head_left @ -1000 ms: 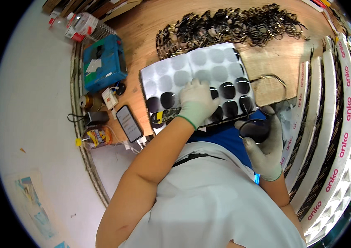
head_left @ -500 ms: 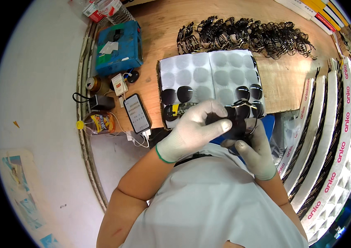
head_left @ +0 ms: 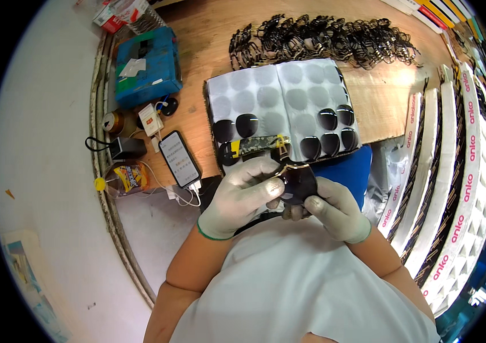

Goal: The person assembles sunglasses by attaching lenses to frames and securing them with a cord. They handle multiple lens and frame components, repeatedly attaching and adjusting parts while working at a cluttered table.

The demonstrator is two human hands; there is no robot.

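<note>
Both my hands wear white gloves and meet in front of my chest, just below the near edge of a lens tray [head_left: 285,108]. Between them is a pair of sunglasses [head_left: 300,184], with a large dark lens facing up and gold trim along its top edge. My left hand [head_left: 242,197] is closed on one side of it, thumb on top. My right hand [head_left: 339,209] grips the other side, its thumb near the lens's lower edge. The fingers underneath are mostly hidden. Several loose dark lenses [head_left: 310,147] lie on the tray's white pockets, beside a yellow-and-black strip [head_left: 260,146].
A long pile of black-and-gold glasses frames [head_left: 323,43] lies behind the tray. On the left are a blue box [head_left: 148,66], a phone [head_left: 179,159] with cables, a can [head_left: 119,123] and a bottle [head_left: 126,178]. White racks [head_left: 451,171] of frames stand at the right.
My hands have come down from the tray's near edge toward my body with the sunglasses. The dark lens now faces up, and the lenses at the tray's near right are uncovered.
</note>
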